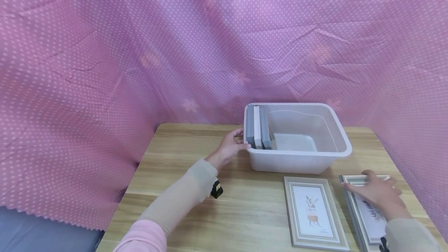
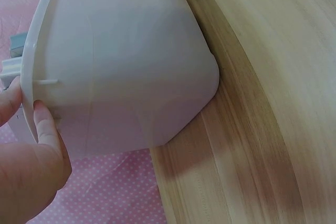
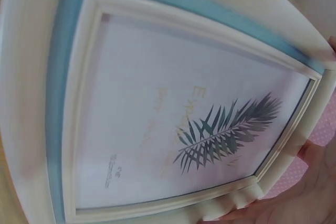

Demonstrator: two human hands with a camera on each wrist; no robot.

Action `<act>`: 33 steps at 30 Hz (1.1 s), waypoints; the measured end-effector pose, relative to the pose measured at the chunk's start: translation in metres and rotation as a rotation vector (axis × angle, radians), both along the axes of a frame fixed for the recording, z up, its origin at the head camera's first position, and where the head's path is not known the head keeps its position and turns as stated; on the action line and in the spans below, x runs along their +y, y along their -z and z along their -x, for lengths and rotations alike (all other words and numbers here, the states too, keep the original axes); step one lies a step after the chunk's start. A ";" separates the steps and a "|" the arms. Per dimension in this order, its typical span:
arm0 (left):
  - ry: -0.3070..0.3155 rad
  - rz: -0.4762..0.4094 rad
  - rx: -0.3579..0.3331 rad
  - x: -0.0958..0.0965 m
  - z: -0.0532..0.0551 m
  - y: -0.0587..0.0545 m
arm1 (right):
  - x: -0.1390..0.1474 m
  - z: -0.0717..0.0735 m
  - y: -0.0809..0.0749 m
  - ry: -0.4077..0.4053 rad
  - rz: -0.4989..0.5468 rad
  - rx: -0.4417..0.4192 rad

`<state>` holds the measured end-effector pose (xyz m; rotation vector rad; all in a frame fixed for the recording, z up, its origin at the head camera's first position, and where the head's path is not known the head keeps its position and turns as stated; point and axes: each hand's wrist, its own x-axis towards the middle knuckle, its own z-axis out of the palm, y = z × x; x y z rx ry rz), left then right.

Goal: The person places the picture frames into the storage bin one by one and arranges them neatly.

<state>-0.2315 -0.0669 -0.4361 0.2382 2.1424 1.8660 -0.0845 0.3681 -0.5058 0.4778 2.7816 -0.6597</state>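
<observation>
My left hand [image 1: 228, 149] pinches the rim of a white plastic bin [image 1: 294, 162] at its front left corner. In the left wrist view, thumb and fingers sit on either side of the bin's rim [image 2: 37, 45]. Over on the right, my right hand [image 1: 380, 195] spans the far end of a picture frame [image 1: 371, 221] and grips it by its edges. The right wrist view shows this frame's dark leaf print [image 3: 231, 129] inside a cream and blue border. Another frame seems stacked beneath it.
Several frames [image 1: 265, 129] stand on edge along the bin's left wall. A beige picture frame [image 1: 311, 213] with a plant print lies face up in front of the bin. All this is on a wooden table [image 1: 189, 143], with a pink dotted cloth [image 1: 210, 49] hanging around it.
</observation>
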 end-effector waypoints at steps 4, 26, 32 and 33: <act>0.003 0.005 -0.002 -0.001 -0.003 -0.003 | 0.000 -0.002 -0.008 -0.027 -0.006 0.060; -0.007 0.027 0.016 0.000 0.000 0.000 | -0.006 -0.023 -0.058 -0.091 0.009 0.628; 0.003 0.015 0.014 0.000 0.001 0.000 | 0.000 -0.018 -0.071 -0.192 0.051 0.846; 0.005 0.016 0.013 0.000 0.001 0.000 | 0.002 -0.017 -0.074 -0.206 0.057 0.887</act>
